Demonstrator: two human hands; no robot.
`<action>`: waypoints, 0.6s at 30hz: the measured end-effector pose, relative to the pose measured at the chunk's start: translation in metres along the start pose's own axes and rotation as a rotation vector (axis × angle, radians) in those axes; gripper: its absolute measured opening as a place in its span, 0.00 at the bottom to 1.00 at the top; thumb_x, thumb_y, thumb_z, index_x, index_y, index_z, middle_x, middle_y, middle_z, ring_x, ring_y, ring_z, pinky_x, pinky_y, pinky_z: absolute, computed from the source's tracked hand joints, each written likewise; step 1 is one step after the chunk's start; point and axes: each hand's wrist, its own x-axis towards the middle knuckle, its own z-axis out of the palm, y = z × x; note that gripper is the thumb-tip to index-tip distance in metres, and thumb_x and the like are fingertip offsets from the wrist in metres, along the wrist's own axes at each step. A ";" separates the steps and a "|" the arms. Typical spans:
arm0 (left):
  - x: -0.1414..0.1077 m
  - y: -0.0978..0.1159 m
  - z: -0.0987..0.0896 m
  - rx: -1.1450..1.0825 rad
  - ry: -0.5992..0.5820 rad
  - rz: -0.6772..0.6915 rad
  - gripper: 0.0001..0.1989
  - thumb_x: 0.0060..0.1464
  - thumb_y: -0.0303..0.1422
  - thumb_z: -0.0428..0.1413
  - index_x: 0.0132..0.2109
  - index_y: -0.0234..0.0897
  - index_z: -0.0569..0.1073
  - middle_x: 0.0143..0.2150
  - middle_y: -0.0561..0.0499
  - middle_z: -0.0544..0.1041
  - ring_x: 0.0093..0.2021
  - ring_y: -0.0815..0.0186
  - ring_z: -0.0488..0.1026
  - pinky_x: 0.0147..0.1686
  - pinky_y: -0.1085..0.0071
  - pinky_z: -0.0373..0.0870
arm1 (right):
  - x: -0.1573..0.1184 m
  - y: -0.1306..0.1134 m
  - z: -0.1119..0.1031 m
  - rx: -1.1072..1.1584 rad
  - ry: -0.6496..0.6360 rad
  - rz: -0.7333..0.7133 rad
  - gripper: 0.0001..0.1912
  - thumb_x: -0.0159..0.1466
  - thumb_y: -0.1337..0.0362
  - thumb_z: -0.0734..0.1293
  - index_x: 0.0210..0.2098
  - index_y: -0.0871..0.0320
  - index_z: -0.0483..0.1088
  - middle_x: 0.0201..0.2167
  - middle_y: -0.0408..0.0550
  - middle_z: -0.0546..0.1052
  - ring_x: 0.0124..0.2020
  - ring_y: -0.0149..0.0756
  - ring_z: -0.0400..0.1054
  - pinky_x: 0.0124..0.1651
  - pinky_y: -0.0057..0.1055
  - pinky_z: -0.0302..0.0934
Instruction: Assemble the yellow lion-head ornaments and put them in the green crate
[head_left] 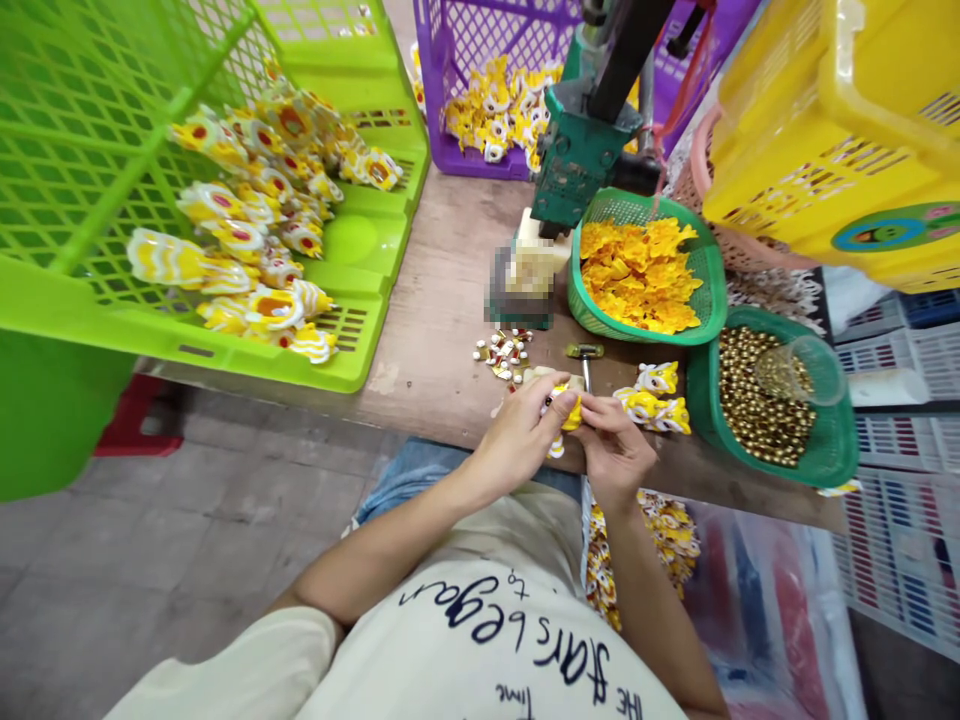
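Observation:
Just over the table's front edge, my left hand (pixel 517 428) is closed around a small yellow-and-white plastic figure (pixel 571 412). The fingertips of my right hand (pixel 616 448) pinch the same figure from the right. My fingers hide most of it. Behind my hands lies a small hammer (pixel 587 368) with a metal handle and a yellowish head. A pile of small white, red and gold pieces (pixel 504 354) is left of the hammer. More yellow-and-white figures (pixel 654 402) rest on the tabletop right of my right hand.
A green press (pixel 574 150) stands behind my hands. To its right are a green basket (pixel 581 290) of yellow parts and another (pixel 840 455) of gold beads with a clear cup. A large lime crate (pixel 367 330) of figures is at left, a purple crate (pixel 442 150) behind.

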 end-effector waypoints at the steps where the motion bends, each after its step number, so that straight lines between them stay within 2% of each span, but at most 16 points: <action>1: 0.000 -0.001 0.000 0.006 -0.003 0.000 0.24 0.64 0.47 0.48 0.55 0.35 0.73 0.56 0.42 0.76 0.58 0.55 0.71 0.59 0.61 0.64 | 0.000 0.000 0.000 -0.011 0.001 -0.006 0.12 0.59 0.74 0.71 0.40 0.51 0.77 0.45 0.48 0.81 0.45 0.39 0.75 0.47 0.44 0.70; 5: 0.001 -0.004 0.001 0.014 -0.026 -0.024 0.25 0.65 0.46 0.47 0.57 0.32 0.72 0.57 0.40 0.75 0.58 0.54 0.71 0.59 0.59 0.64 | 0.000 0.001 -0.001 -0.013 -0.006 -0.027 0.15 0.60 0.75 0.70 0.41 0.51 0.77 0.45 0.47 0.81 0.45 0.39 0.74 0.47 0.42 0.70; 10: 0.001 -0.006 0.000 -0.029 -0.037 -0.038 0.26 0.64 0.49 0.46 0.55 0.35 0.74 0.56 0.41 0.76 0.58 0.54 0.71 0.60 0.59 0.64 | 0.002 -0.001 -0.001 0.003 -0.033 -0.066 0.20 0.59 0.79 0.70 0.43 0.49 0.77 0.46 0.45 0.81 0.44 0.37 0.74 0.47 0.41 0.69; 18: 0.002 -0.006 0.000 0.025 -0.037 -0.004 0.24 0.65 0.47 0.45 0.54 0.34 0.73 0.54 0.41 0.77 0.56 0.55 0.72 0.58 0.60 0.65 | 0.002 -0.002 0.000 -0.032 -0.022 -0.081 0.18 0.59 0.79 0.69 0.43 0.50 0.77 0.46 0.46 0.81 0.44 0.37 0.74 0.46 0.40 0.69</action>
